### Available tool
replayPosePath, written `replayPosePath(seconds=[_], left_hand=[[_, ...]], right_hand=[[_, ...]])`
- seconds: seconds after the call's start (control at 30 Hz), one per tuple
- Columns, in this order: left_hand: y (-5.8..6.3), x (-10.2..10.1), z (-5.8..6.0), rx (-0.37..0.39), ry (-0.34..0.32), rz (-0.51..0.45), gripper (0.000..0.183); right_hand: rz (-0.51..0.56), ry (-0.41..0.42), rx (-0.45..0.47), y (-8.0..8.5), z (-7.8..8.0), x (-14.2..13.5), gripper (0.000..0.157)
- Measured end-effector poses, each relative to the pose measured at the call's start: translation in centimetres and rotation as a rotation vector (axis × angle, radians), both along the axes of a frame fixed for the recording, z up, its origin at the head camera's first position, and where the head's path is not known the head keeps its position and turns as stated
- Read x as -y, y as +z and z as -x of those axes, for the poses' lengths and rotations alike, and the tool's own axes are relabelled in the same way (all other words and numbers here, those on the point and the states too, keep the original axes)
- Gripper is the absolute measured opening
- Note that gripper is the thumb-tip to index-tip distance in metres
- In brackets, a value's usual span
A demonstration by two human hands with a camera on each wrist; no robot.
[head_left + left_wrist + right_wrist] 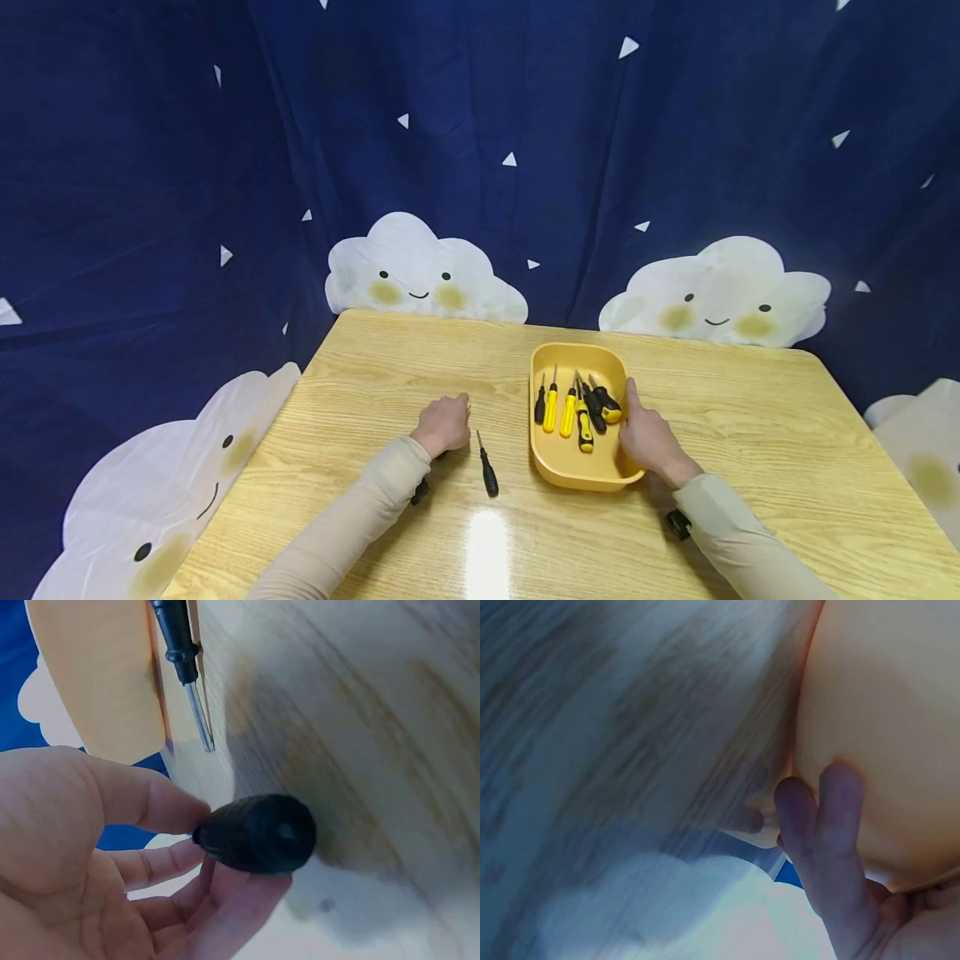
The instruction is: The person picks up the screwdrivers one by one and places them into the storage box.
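Note:
My left hand point(444, 425) pinches a black-handled screwdriver point(262, 834) between thumb and fingers, above the table. Its handle end faces the left wrist camera; its shaft is hidden. Another black screwdriver point(489, 477) lies on the table just right of that hand, tip pointing away from me. A yellow plastic bin point(581, 481) sits further right, with my right hand point(651, 440) gripping its right side. Fingers point(840, 814) press on the bin's outer wall in the right wrist view. Inside the bin lie several screwdrivers, including a yellow one point(551, 412) and a stubby black-and-yellow one point(611, 412).
The wooden table point(397, 358) reaches back to a dark blue curtain point(450, 100) printed with white clouds and triangles. A bright light reflection point(487, 554) shows on the tabletop near the front.

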State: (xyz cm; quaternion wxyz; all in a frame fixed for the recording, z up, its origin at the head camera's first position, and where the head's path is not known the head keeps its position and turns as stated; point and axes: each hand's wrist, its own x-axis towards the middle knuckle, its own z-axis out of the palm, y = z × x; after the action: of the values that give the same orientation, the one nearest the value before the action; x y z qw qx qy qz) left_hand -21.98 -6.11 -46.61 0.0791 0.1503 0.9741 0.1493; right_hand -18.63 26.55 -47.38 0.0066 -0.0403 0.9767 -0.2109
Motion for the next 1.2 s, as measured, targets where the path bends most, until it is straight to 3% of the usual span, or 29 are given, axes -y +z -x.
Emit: replayPosePath(seconds=[0.07, 0.4, 0.57, 0.73, 0.97, 1.2], left_hand=[[0.1, 0.0, 0.2, 0.004, 0.007, -0.007, 0.002], [1.2, -0.5, 1.0, 0.005, 0.041, -0.057, 0.037], [1.9, -1.2, 1.4, 0.019, 0.032, -0.089, 0.042], [3.0, -2.2, 1.8, 0.054, -0.002, -0.156, 0.039], [4.7, -3.5, 1.9, 0.133, -0.05, -0.342, 0.017], [5.7, -4.8, 2.2, 0.133, -0.045, -0.415, 0.013]], right_hand=[[-0.001, 0.0, 0.0, 0.0, 0.0, 0.0, 0.074], [0.004, -0.003, 0.005, 0.1, 0.0, 0.0, 0.074], [-0.004, -0.002, 0.009, 0.2, -0.2, 0.1, 0.073], [-0.004, -0.001, 0.018, 0.3, -0.4, 0.2, 0.073], [-0.004, 0.006, 0.015, 0.3, -0.3, 0.1, 0.073], [-0.003, 0.006, 0.017, 0.3, -0.2, 0.1, 0.072]])
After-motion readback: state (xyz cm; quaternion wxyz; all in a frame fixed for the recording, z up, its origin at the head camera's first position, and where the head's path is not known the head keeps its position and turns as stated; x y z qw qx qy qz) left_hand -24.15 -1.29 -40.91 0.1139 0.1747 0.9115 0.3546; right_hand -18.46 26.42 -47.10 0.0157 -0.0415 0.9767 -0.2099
